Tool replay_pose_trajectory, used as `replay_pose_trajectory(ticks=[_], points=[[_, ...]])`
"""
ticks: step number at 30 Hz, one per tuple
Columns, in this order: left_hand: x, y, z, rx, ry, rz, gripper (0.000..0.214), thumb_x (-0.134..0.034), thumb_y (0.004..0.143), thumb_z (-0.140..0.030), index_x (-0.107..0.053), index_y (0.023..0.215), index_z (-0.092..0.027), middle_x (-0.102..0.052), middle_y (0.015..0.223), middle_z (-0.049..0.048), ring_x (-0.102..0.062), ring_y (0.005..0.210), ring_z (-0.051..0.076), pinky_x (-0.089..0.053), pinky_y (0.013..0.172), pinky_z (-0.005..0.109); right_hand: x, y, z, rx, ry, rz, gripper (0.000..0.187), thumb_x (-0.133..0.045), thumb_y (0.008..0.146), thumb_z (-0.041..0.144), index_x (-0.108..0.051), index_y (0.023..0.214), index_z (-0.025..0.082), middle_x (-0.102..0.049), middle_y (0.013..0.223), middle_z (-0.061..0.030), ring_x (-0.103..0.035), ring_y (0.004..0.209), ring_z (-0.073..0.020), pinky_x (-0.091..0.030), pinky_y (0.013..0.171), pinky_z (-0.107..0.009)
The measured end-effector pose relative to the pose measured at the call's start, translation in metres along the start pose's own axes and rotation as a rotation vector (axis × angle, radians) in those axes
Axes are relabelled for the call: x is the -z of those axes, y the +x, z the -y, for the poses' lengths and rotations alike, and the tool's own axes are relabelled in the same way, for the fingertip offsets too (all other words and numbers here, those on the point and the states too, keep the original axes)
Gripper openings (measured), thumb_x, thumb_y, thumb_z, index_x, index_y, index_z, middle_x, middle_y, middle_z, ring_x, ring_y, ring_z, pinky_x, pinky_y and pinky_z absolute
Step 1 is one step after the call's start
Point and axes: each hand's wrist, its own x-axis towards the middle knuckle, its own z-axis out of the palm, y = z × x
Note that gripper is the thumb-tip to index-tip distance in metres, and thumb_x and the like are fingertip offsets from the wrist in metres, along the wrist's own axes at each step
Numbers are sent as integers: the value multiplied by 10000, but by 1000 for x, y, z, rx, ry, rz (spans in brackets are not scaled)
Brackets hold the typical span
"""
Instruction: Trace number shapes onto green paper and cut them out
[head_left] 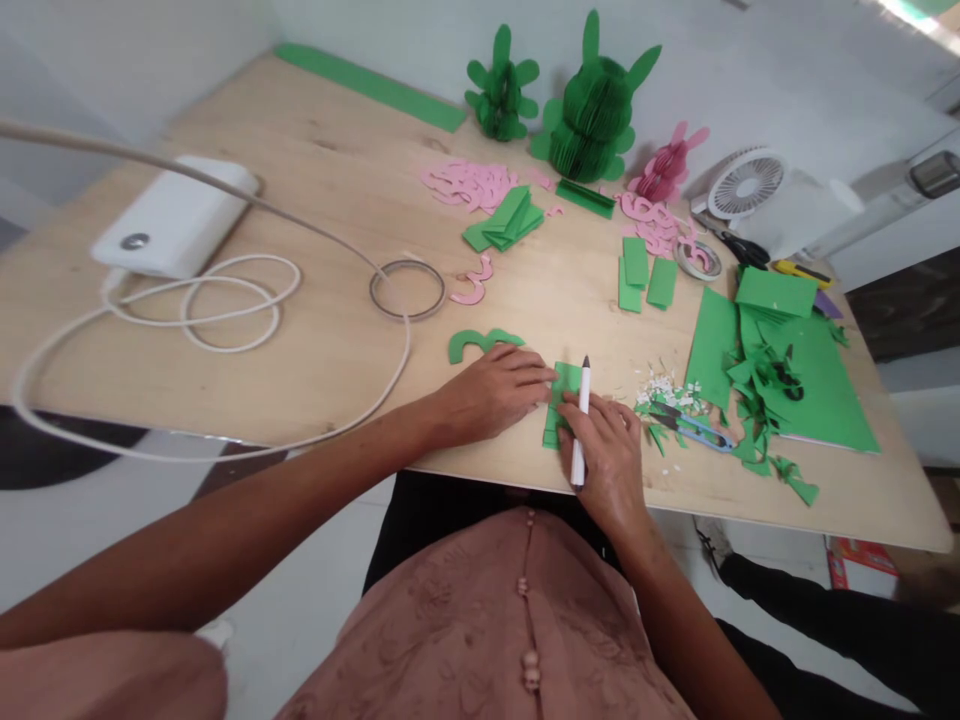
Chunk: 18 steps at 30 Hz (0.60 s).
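My left hand lies flat with fingers stretched, pressing on a small green paper piece near the table's front edge. My right hand is closed round a white marker with a black tip, held upright over the same green piece. A green cut-out shape lies just beyond my left hand. Blue-handled scissors rest among green scraps to the right of my right hand.
A wooden table carries a white power bank with coiled cable, a ring, pink cut-outs, folded green stacks, green sheets, paper cactus models, a tape roll and a small fan.
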Motion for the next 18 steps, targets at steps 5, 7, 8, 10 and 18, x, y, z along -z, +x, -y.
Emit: replay_pose_trajectory(ticks=[5, 7, 8, 10, 18], points=[[1, 0, 0, -4, -14, -8, 209, -458, 961, -169, -665, 989, -176, -688, 1192, 67, -550, 1148, 219, -387, 993, 398, 1, 0, 0, 5, 12, 0, 272, -537, 934, 157, -612, 1186, 224, -708, 1172, -77, -573, 1170, -248, -319, 995, -419], [1, 0, 0, -5, -14, -7, 212, -456, 961, -167, -665, 994, -177, -687, 1193, 68, -549, 1150, 220, -389, 989, 398, 1, 0, 0, 4, 15, 1, 256, -529, 942, 164, -615, 1177, 219, -711, 1167, -82, -571, 1169, -251, -317, 994, -419], [1, 0, 0, -6, -12, -8, 214, -454, 960, -166, -665, 996, -178, -689, 1191, 68, -549, 1151, 221, -390, 989, 400, 2, 0, 0, 4, 17, 3, 248, -527, 945, 165, -615, 1171, 216, -711, 1166, -82, -569, 1171, -251, -316, 994, -418], [0, 0, 1, -10, -4, -6, 221, -449, 959, -165, -667, 997, -179, -689, 1192, 67, -546, 1152, 223, -391, 990, 406, 2, 1, 0, 3, 19, 9, 241, -525, 945, 160, -616, 1163, 212, -708, 1175, -78, -566, 1175, -249, -314, 995, -414], [-1, 0, 1, -19, 25, -9, 239, -429, 985, -188, -668, 1002, -179, -690, 1189, 63, -549, 1153, 217, -393, 995, 406, 4, 1, 1, 1, 41, 4, 308, -532, 935, 141, -601, 1223, 226, -708, 1179, -74, -563, 1182, -240, -327, 988, -411]])
